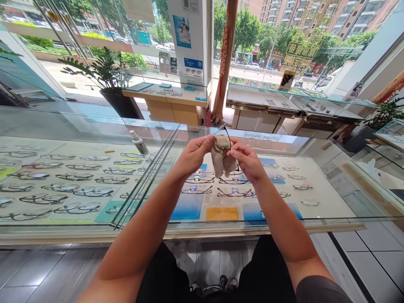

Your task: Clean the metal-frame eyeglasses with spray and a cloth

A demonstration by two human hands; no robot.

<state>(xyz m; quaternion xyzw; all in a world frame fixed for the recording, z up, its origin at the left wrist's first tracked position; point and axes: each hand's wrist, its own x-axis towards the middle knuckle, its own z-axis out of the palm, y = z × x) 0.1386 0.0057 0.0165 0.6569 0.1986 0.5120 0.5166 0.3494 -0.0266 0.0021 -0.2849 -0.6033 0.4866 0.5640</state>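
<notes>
My left hand (197, 153) is closed, with its thumb pressing a beige cleaning cloth (218, 162) against a pair of dark-framed eyeglasses (226, 160). Folds of the cloth cover one lens and hang down below the fingers. On the other side, my right hand (248, 160) pinches the eyeglasses' frame between thumb and fingers. The glasses are held turned on end, one thin temple sticking up above the cloth. Both hands are above the glass display counter (186, 225), over rows of eyeglasses inside it.
A white spray bottle (139, 142) stands on the counter glass to the left. An orange cloth (222, 213) and blue cards (186, 207) lie near the front edge. A potted plant (121, 101), a wooden post (224, 63) and low display cases (176, 99) are beyond the counter.
</notes>
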